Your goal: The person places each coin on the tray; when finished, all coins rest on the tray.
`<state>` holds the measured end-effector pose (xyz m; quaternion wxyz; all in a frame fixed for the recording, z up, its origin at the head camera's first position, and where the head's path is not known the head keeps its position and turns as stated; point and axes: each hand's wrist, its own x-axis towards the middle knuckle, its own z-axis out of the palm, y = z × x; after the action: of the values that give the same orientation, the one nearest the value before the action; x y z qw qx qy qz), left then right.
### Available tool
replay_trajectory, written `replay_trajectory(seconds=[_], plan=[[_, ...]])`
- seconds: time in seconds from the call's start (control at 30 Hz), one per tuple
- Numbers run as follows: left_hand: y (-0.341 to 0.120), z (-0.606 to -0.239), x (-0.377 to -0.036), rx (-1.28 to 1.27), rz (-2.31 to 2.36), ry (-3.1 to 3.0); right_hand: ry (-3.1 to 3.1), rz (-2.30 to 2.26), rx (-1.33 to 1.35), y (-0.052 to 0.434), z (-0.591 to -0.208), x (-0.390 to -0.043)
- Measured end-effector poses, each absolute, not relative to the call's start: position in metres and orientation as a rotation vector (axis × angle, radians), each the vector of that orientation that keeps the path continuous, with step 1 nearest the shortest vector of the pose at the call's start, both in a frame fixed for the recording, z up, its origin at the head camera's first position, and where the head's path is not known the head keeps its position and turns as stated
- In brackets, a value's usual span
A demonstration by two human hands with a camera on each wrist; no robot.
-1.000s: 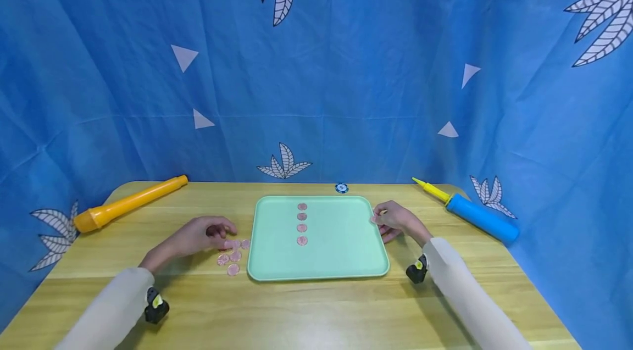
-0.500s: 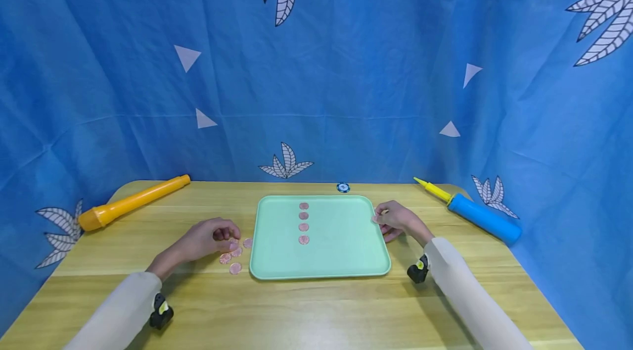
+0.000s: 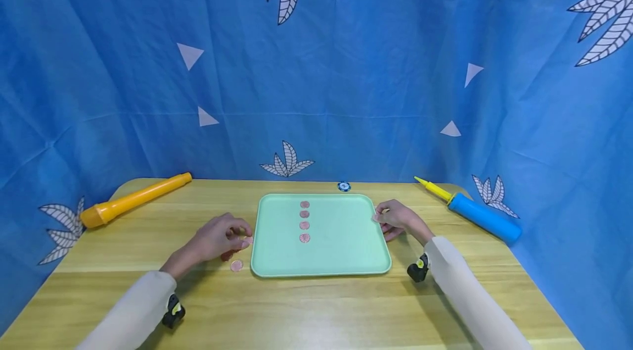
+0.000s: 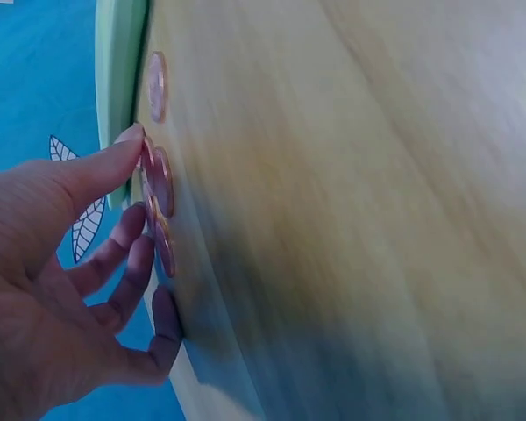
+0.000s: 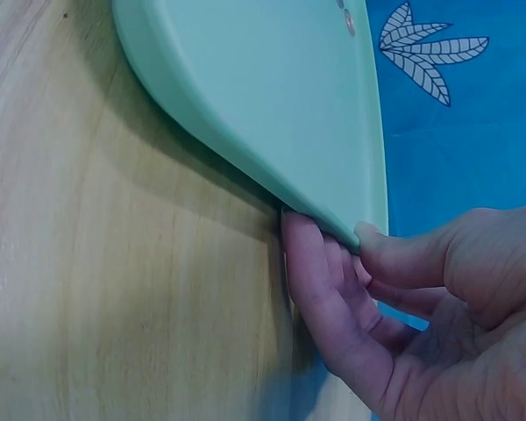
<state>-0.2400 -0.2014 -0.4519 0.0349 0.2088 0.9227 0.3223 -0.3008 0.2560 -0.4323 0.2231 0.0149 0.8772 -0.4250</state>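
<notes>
A mint green tray (image 3: 321, 272) lies mid-table with several copper coins (image 3: 304, 225) in a column down its centre. My right hand (image 3: 390, 219) grips the tray's right rim (image 5: 272, 96): in the right wrist view that hand (image 5: 333, 244) has its thumb on top and its fingers underneath. My left hand (image 3: 232, 237) is on the table just left of the tray, over a cluster of loose coins. Seen from the left wrist, my left hand (image 4: 133, 175) pinches a coin (image 4: 162, 184) between thumb and fingertips. One more coin (image 3: 237, 265) lies free, nearer me.
An orange tube (image 3: 133, 200) lies at the table's back left. At the back right is a blue pump (image 3: 482, 217) with a yellow nozzle. A small blue chip (image 3: 344, 186) sits behind the tray. Blue cloth walls the table on three sides.
My left hand has slid right toward the tray and now covers most of the loose coins. The right hand has stayed on the tray rim.
</notes>
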Motion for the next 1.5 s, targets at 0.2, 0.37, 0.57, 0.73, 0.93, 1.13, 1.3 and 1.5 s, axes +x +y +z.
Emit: replay_trajectory(seconds=[0.2,0.37,0.57,0.73,0.93,1.13,1.3,1.5], plan=[[-0.204,-0.451,-0.239,0.681,1.104,2.727,2.436,-1.163,0.027,0.252,-0.432,-0.304],[-0.207,-0.456,-0.24,0.656,1.224,2.725,2.447,-1.142,0.042,0.251,-0.432,-0.305],[-0.214,-0.462,-0.243,0.392,1.457,2.742,2.442,-1.151,0.045,0.253,-0.434,-0.304],[-0.211,-0.452,-0.245,0.144,1.71,2.507,2.441,-1.14,0.036,0.253,-0.434,-0.305],[-0.192,-0.443,-0.244,-0.002,1.827,2.259,2.425,-1.144,0.042,0.252,-0.432,-0.303],[-0.182,-0.437,-0.248,0.036,1.952,1.993,2.416,-1.156,0.051,0.253,-0.429,-0.303],[-0.176,-0.435,-0.248,0.037,1.958,1.927,2.411,-1.158,0.054,0.252,-0.429,-0.303],[-0.168,-0.435,-0.248,0.101,1.943,1.921,2.42,-1.149,0.061,0.254,-0.431,-0.303]])
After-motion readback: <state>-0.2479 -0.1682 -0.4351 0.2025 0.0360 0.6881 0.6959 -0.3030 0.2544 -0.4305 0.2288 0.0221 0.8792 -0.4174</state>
